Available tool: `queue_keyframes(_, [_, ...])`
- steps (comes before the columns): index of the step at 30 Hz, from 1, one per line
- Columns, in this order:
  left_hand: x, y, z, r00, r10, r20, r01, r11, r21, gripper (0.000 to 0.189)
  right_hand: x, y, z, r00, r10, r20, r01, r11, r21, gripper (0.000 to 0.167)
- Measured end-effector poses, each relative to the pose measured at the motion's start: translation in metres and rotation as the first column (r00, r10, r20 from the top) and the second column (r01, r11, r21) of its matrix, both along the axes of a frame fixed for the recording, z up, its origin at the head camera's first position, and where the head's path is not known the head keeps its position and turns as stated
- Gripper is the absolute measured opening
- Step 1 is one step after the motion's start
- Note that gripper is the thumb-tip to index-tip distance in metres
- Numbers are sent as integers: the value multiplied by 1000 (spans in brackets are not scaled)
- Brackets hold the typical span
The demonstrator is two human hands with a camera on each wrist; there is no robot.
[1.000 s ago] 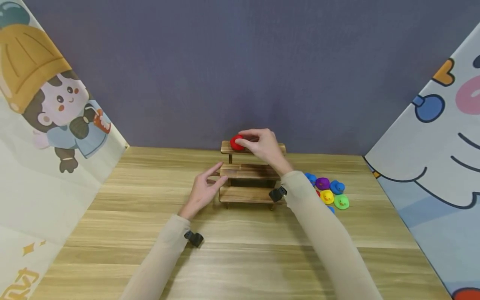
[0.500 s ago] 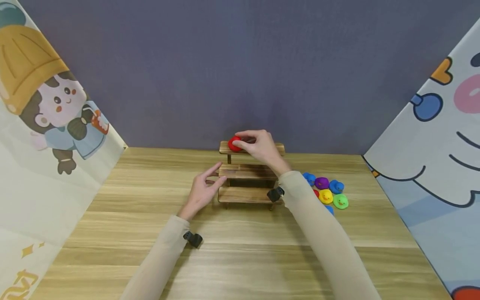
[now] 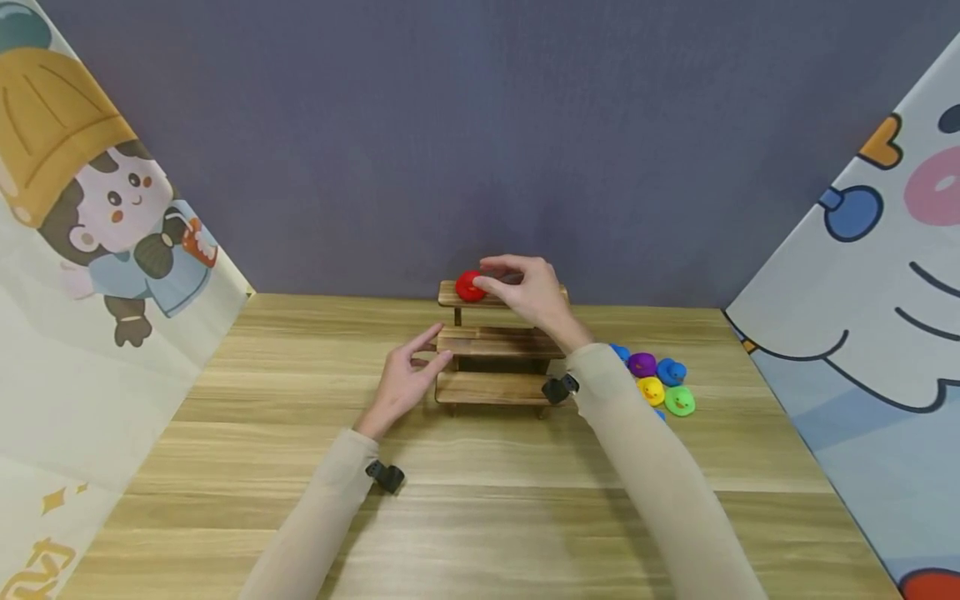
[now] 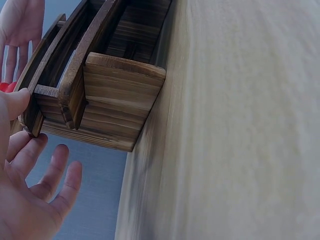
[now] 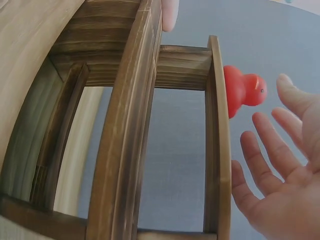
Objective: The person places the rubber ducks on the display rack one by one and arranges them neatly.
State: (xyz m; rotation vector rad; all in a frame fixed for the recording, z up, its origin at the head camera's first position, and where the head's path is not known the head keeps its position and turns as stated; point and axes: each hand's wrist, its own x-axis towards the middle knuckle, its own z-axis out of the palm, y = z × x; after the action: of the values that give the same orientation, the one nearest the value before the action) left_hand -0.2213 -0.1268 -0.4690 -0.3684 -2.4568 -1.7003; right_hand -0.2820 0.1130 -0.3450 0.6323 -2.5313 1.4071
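Observation:
A three-tier wooden display shelf (image 3: 495, 388) stands near the back wall. On the left end of its top tier sits a red rubber duck (image 3: 468, 286), its head turned outward in the right wrist view. My right hand (image 3: 534, 293) is just right of the duck; the right wrist view shows a gap between the fingertips (image 5: 285, 80) and the duck's head, and nothing is held. At the shelf's left side, my left hand (image 3: 402, 385) pinches the end of the middle tier between thumb and index finger, the other fingers spread.
Several rubber ducks lie on the table right of the shelf, among them a purple duck (image 3: 642, 364), a yellow duck (image 3: 651, 391), a green duck (image 3: 680, 401) and a blue duck (image 3: 671, 372). My right sleeve partly covers the group. A grey wall (image 3: 480, 150) rises behind.
My right hand has let go of the red duck and drawn slightly right, after shifting it a little left on the top tier. My left hand has stayed in place.

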Motion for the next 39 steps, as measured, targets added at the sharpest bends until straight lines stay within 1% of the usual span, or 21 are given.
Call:
queue_keyframes(4, [0,0,0,1000,-4,-3,4,1000,-1,58,5,10,2,1000,-13,13,13,1000,0,39])
queue_keyframes(9, [0,1,2,1000,-9,-7,9,1000,-3,58,12,24,1,1000,-23,-7,23,1000,-2,38])
queue_keyframes(13, [0,0,4,1000,-8,-3,8,1000,-3,58,21,37,0,999,-27,-20,27,1000,-4,36])
queue_keyframes(18, [-1,0,3,1000,-12,-8,12,1000,6,58,31,55,-4,999,-48,-11,48,999,-21,35])
queue_keyframes(24, [0,1,1,1000,-12,-13,12,1000,2,58,41,79,-13,997,-81,-15,81,997,-20,35])
queue_keyframes(28, [0,0,1,1000,-12,-20,12,1000,-5,58,49,93,-19,995,-99,2,99,995,-27,33])
queue_keyframes(32, [1,0,0,1000,-11,-27,11,1000,-8,57,58,108,-27,993,-120,20,121,993,-10,32])
queue_keyframes(35, [2,0,0,1000,-10,-27,10,1000,-8,56,65,120,-34,990,-140,20,140,990,20,32])
queue_keyframes(39, [1,0,0,999,-13,-32,12,1000,-5,57,73,134,-42,988,-152,19,151,988,26,31])
